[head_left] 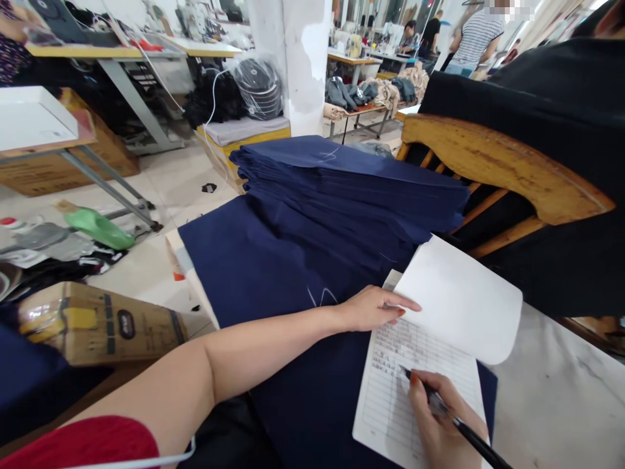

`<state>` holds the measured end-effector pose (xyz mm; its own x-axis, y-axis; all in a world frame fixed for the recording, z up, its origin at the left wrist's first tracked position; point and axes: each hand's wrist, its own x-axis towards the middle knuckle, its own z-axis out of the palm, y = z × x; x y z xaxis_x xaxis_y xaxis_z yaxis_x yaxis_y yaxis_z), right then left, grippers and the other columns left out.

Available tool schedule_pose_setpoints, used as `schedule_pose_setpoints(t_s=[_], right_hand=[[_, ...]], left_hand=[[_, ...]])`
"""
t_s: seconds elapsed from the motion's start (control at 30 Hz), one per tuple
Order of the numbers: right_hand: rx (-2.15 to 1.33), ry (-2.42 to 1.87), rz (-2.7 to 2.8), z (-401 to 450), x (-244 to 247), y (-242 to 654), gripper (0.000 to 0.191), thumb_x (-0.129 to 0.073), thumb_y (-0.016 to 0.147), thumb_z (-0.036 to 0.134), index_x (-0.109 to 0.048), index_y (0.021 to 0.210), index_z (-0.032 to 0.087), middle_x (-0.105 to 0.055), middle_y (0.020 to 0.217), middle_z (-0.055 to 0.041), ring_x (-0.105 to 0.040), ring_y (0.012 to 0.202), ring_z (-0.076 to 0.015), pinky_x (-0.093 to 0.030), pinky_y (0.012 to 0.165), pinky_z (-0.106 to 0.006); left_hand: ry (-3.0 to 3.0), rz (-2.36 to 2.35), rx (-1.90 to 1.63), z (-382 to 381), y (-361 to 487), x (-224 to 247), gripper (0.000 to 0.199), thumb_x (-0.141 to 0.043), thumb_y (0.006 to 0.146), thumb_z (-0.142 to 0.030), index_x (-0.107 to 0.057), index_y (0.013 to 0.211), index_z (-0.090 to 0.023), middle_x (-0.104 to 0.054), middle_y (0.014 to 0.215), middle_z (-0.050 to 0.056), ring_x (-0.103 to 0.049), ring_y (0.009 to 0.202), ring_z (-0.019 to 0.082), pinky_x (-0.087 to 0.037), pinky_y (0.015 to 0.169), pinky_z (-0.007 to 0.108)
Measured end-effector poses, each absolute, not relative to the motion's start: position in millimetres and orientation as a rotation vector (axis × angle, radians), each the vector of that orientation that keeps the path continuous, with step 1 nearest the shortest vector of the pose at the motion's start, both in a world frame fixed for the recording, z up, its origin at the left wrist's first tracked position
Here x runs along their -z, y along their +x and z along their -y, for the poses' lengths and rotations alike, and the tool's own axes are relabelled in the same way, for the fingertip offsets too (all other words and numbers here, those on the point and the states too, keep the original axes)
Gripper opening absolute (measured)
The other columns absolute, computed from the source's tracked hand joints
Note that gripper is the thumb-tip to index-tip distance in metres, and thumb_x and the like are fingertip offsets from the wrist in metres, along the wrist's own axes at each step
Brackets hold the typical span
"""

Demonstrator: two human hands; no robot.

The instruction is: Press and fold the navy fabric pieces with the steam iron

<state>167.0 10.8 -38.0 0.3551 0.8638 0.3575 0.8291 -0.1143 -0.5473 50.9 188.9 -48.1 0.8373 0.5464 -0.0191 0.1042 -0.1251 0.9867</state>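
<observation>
A lined notebook with handwriting on its upper lines lies open on dark blue cloth. My left hand rests at the notebook's top left, its fingers apart and the index finger on the turned-up white page. Around a black pen my right hand is closed, the pen's tip over the page just below the written lines. Behind the notebook stands a thick stack of folded blue fabric with a chalk mark on top.
A wooden chair back and a person in black are at the right. The marble-look tabletop shows beside the notebook. Cardboard box, green bottle and white pillar stand left and behind; people work farther back.
</observation>
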Motion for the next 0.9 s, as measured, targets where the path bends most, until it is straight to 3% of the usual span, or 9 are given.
schedule_pose_setpoints(t_s=[0.47, 0.9], right_hand=[[-0.124, -1.971, 1.392, -13.3, 35.5, 162.3, 0.021, -0.056, 0.079, 0.038, -0.063, 0.07, 0.02, -0.063, 0.061, 0.0011, -0.059, 0.054, -0.0123, -0.042, 0.049, -0.02], [-0.154, -1.986, 1.365, -11.5, 38.3, 165.3, 0.024, -0.056, 0.078, 0.041, -0.065, 0.071, 0.02, -0.065, 0.063, -0.0007, -0.061, 0.055, -0.0134, -0.043, 0.049, -0.02]], left_hand=[[1.587, -0.485, -0.446, -187.4, 51.8, 47.6, 0.033, -0.049, 0.087, -0.023, -0.062, 0.118, -0.023, -0.059, 0.124, -0.001, -0.062, 0.104, 0.016, -0.053, 0.086, 0.026], [1.653, -0.498, -0.41, -188.9, 50.6, 46.4, 0.034, -0.048, 0.088, -0.024, -0.06, 0.12, -0.024, -0.061, 0.121, 0.0, -0.067, 0.086, 0.013, -0.052, 0.082, 0.024]])
